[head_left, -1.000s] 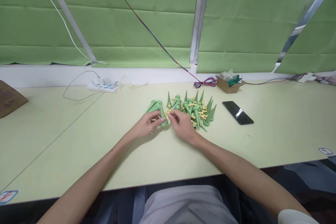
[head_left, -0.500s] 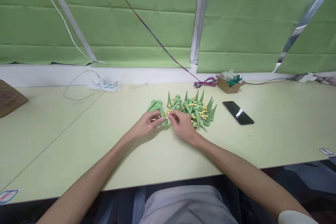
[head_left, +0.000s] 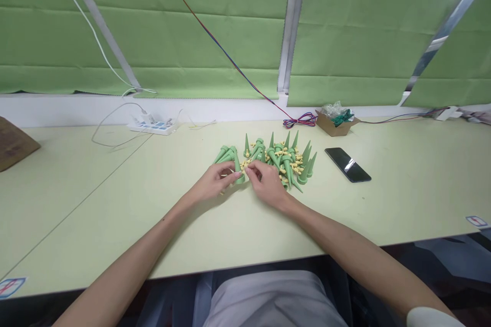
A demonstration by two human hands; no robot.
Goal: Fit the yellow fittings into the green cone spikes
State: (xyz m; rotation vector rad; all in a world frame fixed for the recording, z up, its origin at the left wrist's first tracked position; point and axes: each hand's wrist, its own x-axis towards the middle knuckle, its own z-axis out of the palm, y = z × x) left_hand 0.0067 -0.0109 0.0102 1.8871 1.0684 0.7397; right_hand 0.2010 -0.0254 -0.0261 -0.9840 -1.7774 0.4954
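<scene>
My left hand (head_left: 212, 182) is closed around a green plastic cone-shaped spike (head_left: 237, 162), whose wide end sits low by the thumb and whose point is up. Just to its right, my right hand (head_left: 267, 184) is pinched, its fingertips close to that spike; whatever lies between them is too small to make out. Small yellow valve-like pieces (head_left: 297, 164) mix with a heap of green spikes (head_left: 287, 162) right behind and beside my right hand. Several more green spikes (head_left: 222, 153) lie together beyond my left fingers.
A black phone (head_left: 348, 164) lies right of the heap. Behind it stands a small cardboard box (head_left: 333, 126) with clear plastic and something green inside, beside a coiled red-blue cable (head_left: 301, 120). A white power strip (head_left: 153, 126) sits back left; a brown object (head_left: 17, 144) is far left.
Almost nothing differs. Both hands stay in place at the green spike, with only a very slight shift of the fingers.
</scene>
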